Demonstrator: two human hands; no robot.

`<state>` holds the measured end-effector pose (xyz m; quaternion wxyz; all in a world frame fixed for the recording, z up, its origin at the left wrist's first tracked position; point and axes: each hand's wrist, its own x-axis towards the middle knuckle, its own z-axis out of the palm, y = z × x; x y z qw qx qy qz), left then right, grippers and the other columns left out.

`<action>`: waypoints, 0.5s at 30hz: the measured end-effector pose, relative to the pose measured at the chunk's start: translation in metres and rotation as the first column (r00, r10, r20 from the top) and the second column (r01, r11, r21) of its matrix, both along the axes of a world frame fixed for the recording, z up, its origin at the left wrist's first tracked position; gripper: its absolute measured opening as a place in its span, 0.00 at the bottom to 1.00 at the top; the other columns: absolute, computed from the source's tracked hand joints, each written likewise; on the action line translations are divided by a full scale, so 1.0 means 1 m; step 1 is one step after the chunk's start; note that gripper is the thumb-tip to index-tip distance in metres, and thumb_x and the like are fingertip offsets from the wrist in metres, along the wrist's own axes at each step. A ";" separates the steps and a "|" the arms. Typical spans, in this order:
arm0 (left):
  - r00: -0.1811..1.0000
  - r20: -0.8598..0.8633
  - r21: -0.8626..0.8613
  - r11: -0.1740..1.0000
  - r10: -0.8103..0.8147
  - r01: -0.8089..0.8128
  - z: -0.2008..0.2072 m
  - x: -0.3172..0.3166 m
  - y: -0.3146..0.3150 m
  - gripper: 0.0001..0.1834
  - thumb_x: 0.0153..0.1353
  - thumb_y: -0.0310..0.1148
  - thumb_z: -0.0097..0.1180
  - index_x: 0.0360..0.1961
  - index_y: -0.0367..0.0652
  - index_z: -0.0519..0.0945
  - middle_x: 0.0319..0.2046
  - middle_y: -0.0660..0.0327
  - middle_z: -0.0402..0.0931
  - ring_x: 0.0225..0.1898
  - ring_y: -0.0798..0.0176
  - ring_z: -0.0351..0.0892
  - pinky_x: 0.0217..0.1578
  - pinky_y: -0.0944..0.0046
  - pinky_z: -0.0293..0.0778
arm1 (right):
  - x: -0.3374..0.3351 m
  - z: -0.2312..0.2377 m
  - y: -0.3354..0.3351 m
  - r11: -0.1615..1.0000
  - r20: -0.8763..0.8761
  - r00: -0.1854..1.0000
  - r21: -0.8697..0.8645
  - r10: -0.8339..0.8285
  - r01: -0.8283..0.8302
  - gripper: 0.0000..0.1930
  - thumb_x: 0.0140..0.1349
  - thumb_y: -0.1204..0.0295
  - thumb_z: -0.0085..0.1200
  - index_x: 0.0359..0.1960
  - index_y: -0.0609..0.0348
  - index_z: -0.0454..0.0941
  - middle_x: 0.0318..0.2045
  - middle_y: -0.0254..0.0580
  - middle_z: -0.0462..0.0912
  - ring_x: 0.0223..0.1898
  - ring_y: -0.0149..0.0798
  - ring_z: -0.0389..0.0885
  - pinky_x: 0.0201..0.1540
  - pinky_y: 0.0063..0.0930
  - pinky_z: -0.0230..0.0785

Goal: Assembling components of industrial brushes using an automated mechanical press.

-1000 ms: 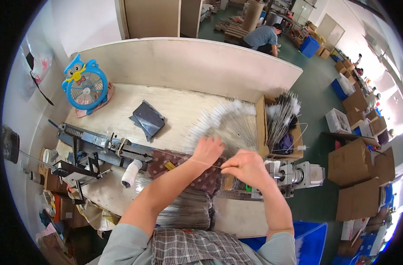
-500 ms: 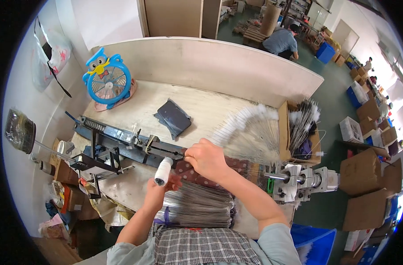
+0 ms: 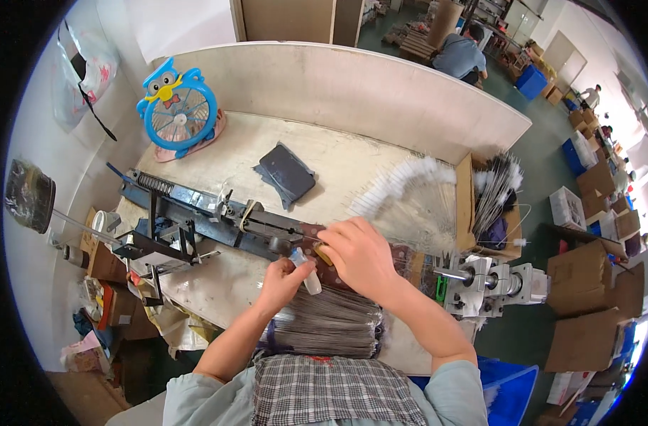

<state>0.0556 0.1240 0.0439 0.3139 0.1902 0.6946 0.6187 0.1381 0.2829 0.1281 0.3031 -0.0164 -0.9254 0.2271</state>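
My left hand (image 3: 284, 282) is closed around a small whitish, translucent, bottle-like piece (image 3: 311, 281), tilted above a bundle of thin metal wires (image 3: 324, 323). Close beside it, my right hand (image 3: 361, 260) has its fingers curled over a small yellow-brown piece (image 3: 324, 255), mostly covered by the fingers. Both hands are at the right end of a long dark metal bench fixture (image 3: 196, 213) with a spring and a clamp. Beneath them lies a dark red dotted cloth (image 3: 401, 261). White-tipped wire brushes (image 3: 402, 188) fan out beyond my right hand.
A motor-like metal unit with a shaft (image 3: 494, 284) stands at the right table edge, by a cardboard box (image 3: 466, 206) of brushes. A blue fan (image 3: 178, 117) and a dark flat pad (image 3: 287, 174) sit farther back. A black metal frame (image 3: 157, 259) is left. Another person (image 3: 460, 57) crouches beyond the partition.
The white roll-like piece upright at my left hand has given way to a tilted translucent piece. My right hand has shifted right, off the fixture's end, and a yellow-brown piece now shows under it.
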 end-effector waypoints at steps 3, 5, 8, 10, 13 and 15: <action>0.907 0.418 0.251 0.952 0.058 -0.177 0.008 0.015 0.015 0.11 0.53 0.35 0.57 0.30 0.36 0.76 0.20 0.61 0.77 0.23 0.70 0.76 0.24 0.67 0.71 | 0.033 -0.008 -0.001 0.999 0.034 0.999 0.047 -0.018 0.016 0.07 0.51 0.72 0.57 0.33 0.56 0.80 0.28 0.37 0.79 0.33 0.41 0.77 0.34 0.31 0.71; 0.974 0.225 0.187 0.980 0.025 -0.069 0.001 0.018 0.015 0.08 0.52 0.31 0.56 0.29 0.36 0.75 0.19 0.61 0.76 0.24 0.71 0.75 0.24 0.67 0.71 | 0.047 -0.026 -0.003 0.996 0.274 0.960 -0.081 0.051 -0.030 0.09 0.53 0.72 0.57 0.37 0.57 0.79 0.30 0.38 0.79 0.33 0.42 0.78 0.32 0.30 0.71; 0.998 -0.062 -0.063 0.998 0.022 -0.026 0.007 0.013 0.008 0.07 0.48 0.22 0.54 0.30 0.35 0.73 0.18 0.61 0.73 0.21 0.66 0.75 0.22 0.64 0.72 | 0.025 -0.054 -0.016 0.990 0.178 0.984 -0.137 -0.005 0.030 0.13 0.53 0.72 0.57 0.41 0.56 0.77 0.32 0.40 0.78 0.33 0.42 0.79 0.30 0.30 0.72; 0.920 -0.369 -0.248 0.968 -0.136 0.043 0.015 0.004 0.007 0.03 0.48 0.24 0.55 0.25 0.36 0.74 0.17 0.63 0.73 0.20 0.69 0.73 0.22 0.66 0.70 | 0.011 -0.082 -0.009 0.996 0.110 0.993 -0.073 -0.039 0.047 0.10 0.53 0.70 0.55 0.36 0.56 0.74 0.29 0.39 0.73 0.28 0.41 0.79 0.28 0.31 0.73; 0.969 -0.157 -0.324 0.937 -0.192 0.133 0.009 -0.009 -0.011 0.13 0.52 0.33 0.62 0.32 0.36 0.74 0.24 0.62 0.76 0.27 0.70 0.74 0.27 0.67 0.71 | 0.010 -0.081 -0.009 0.999 0.343 0.939 -0.037 0.018 -0.006 0.10 0.56 0.66 0.54 0.37 0.55 0.77 0.32 0.39 0.74 0.35 0.43 0.78 0.33 0.35 0.73; 0.998 -0.036 0.037 0.998 0.044 -0.043 0.002 -0.019 -0.031 0.20 0.56 0.39 0.62 0.42 0.37 0.71 0.34 0.60 0.75 0.33 0.67 0.76 0.33 0.67 0.73 | 0.021 -0.072 -0.007 0.996 0.294 0.954 -0.086 0.052 -0.028 0.08 0.54 0.69 0.55 0.34 0.57 0.76 0.32 0.41 0.73 0.35 0.44 0.77 0.34 0.34 0.72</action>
